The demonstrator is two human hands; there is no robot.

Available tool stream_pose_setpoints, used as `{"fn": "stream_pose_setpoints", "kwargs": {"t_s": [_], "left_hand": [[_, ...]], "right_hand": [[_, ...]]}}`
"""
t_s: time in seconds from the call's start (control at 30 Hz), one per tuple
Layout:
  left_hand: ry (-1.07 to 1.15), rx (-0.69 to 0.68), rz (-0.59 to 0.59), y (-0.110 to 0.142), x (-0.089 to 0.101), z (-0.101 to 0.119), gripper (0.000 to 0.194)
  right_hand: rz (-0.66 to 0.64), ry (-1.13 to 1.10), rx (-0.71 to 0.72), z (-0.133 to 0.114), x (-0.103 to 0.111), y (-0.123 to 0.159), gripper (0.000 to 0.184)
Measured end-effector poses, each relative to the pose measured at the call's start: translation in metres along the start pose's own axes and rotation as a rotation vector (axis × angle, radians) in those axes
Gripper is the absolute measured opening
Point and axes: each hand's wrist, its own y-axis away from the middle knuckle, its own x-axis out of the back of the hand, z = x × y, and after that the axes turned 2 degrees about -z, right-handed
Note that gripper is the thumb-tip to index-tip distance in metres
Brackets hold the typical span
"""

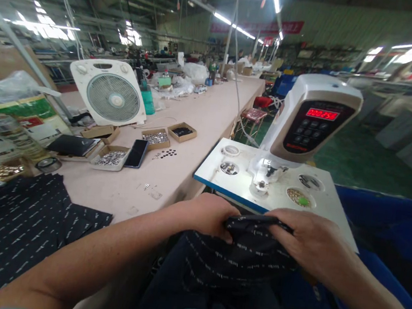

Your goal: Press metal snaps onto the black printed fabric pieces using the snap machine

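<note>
A black cloth with small white print (243, 253) hangs over my lap, its upper edge stretched between both hands. My left hand (213, 217) pinches the left end of that edge, thumb on the near side. At the other end my right hand (299, 234) grips the cloth, fingers partly hidden by it. Just beyond the hands stands a white snap-fastening machine (307, 116) with a lit red number display. Its small pressing head and lower die (261, 186) sit over a white work plate (221, 181); cloth and hands are in front of the plate, apart from the die.
Round wells in the plate hold small metal parts (300, 197). On the long table (211, 110) are boxes of metal fasteners (111, 158), a phone (136, 153), loose black pieces (169, 154) and a box fan (114, 95). More printed black cloth (14, 232) lies at left.
</note>
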Motion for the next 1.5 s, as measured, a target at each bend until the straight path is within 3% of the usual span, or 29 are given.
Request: {"fn": "stream_pose_setpoints", "kwargs": {"t_s": [0.07, 0.2, 0.27, 0.33, 0.47, 0.63, 0.77, 0.87, 1.03, 1.2, 1.27, 1.37, 1.5], "left_hand": [[-0.015, 0.011, 0.044, 0.0, -0.007, -0.009, 0.008], [0.11, 0.049, 0.158, -0.003, -0.008, -0.007, 0.014], [0.271, 0.068, 0.178, -0.005, -0.006, -0.002, 0.019], [0.388, 0.09, 0.223, -0.005, -0.004, 0.001, 0.021], [0.443, 0.181, 0.261, -0.002, -0.005, -0.001, 0.016], [0.458, 0.148, 0.25, 0.001, -0.012, -0.009, 0.015], [0.33, 0.12, 0.284, 0.0, -0.009, -0.02, 0.017], [0.161, 0.112, 0.282, 0.0, -0.002, -0.024, 0.018], [-0.08, 0.118, 0.294, 0.007, 0.001, 0.0, 0.05], [0.086, 0.129, 0.153, 0.008, -0.013, 0.022, 0.077], [0.262, 0.129, 0.05, 0.008, -0.019, 0.02, 0.063], [0.553, 0.151, -0.07, 0.009, -0.026, 0.012, 0.02], [0.658, 0.181, -0.092, 0.012, -0.029, 0.004, 0.011]], "right_hand": [[0.004, 0.155, 0.112, 0.006, 0.007, 0.002, 0.019], [0.142, 0.318, 0.258, 0.009, 0.005, 0.004, 0.025], [0.167, 0.3, 0.231, 0.004, -0.002, 0.004, 0.043], [0.089, 0.258, 0.17, -0.001, -0.011, 0.004, 0.054], [-0.115, 0.168, 0.066, 0.001, -0.021, 0.003, 0.021], [-0.023, 0.059, 0.061, 0.014, -0.016, -0.001, 0.02], [-0.114, -0.088, -0.096, 0.01, -0.007, -0.003, 0.025], [-0.134, -0.165, -0.128, 0.003, -0.007, -0.002, 0.026], [-0.167, -0.242, -0.105, -0.004, -0.018, -0.001, 0.02], [-0.186, -0.306, -0.111, -0.009, -0.025, -0.001, 0.025], [-0.203, -0.322, -0.141, -0.01, -0.026, 0.001, 0.026], [-0.223, -0.347, -0.152, -0.01, -0.026, 0.004, 0.026], [-0.31, -0.406, -0.104, -0.006, -0.027, 0.007, 0.036]]}}
